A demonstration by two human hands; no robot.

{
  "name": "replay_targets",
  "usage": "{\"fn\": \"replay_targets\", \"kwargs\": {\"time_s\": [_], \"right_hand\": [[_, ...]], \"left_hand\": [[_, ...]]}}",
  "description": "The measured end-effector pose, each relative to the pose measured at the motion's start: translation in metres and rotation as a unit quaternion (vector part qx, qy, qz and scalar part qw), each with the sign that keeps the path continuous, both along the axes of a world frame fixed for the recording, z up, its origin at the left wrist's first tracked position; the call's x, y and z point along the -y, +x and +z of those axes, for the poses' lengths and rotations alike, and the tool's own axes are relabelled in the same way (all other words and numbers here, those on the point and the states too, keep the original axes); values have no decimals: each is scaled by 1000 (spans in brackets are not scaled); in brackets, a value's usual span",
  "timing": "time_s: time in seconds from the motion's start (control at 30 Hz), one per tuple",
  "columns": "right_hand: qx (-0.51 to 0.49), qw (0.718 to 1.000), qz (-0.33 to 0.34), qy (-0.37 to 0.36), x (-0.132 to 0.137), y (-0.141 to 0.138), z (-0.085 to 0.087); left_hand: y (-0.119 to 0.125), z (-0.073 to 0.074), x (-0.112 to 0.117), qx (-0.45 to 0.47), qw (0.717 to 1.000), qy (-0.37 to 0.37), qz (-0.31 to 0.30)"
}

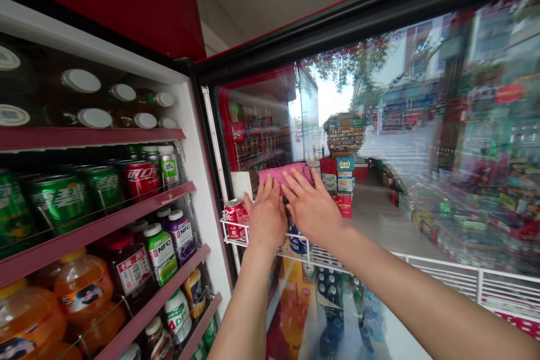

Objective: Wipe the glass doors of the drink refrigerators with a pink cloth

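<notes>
Left hand: the left hand point(265, 216) lay flat and open, fingers stretched upward, with its fingertips pressing on the lower left part of the pink cloth point(276, 172); nothing was gripped.
Right hand: the right hand point(312, 208) was just beside it on the right, also flat and open, fingers spread over the cloth's lower right part.
Cloth: it sat flattened against the inner face of the glass door point(422, 152), near the hinge side at the far left of the pane and just above the white wire door rack point(464, 284).
Rack contents: a red can point(235, 218) stood at the rack's left end, just left of the left hand; a blue can point(297, 243) showed below the hands, partly hidden by them.
Door: it stood swung open, and street reflections covered most of the pane.
Progress: judging from the cloth's place, the work was at the left edge of the pane, and the wide stretch of glass to the right looked untouched. Reflections made it impossible to tell which parts were clean.
Fridge interior: at the left, red shelves point(126, 216) carried green cans point(63, 197), orange bottles point(80, 292) and capped bottles, well apart from both hands.
</notes>
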State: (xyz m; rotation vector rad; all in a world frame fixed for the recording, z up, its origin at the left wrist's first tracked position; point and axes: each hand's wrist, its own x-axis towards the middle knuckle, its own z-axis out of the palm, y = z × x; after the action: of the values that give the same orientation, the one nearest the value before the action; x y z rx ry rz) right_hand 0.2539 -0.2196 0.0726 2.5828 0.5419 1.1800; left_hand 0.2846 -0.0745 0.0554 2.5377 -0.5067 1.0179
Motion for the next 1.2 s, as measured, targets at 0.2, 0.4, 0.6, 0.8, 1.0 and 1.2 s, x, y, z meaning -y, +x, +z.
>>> {"fn": "replay_targets", "kwargs": {"time_s": [0.2, 0.4, 0.6, 0.8, 1.0, 1.2], "right_hand": [[23, 1000, 1, 1, 36, -19, -5], [17, 1000, -20, 2, 79, -44, -8], [17, 999, -49, 5, 124, -76, -14], [30, 997, -64, 20, 167, -103, -20], [48, 994, -91, 27, 204, -132, -23], [69, 991, -112, 17, 242, -159, -25]], "left_hand": [[-22, 2, 36, -2, 1000, -13, -5], [-42, -1, 74, 22, 999, -1, -29], [-68, -4, 117, 39, 998, 16, -43], [-89, -9, 160, 52, 996, 21, -70], [-111, -15, 200, 56, 994, 25, -96], [-132, -14, 234, 48, 990, 36, -130]]}}
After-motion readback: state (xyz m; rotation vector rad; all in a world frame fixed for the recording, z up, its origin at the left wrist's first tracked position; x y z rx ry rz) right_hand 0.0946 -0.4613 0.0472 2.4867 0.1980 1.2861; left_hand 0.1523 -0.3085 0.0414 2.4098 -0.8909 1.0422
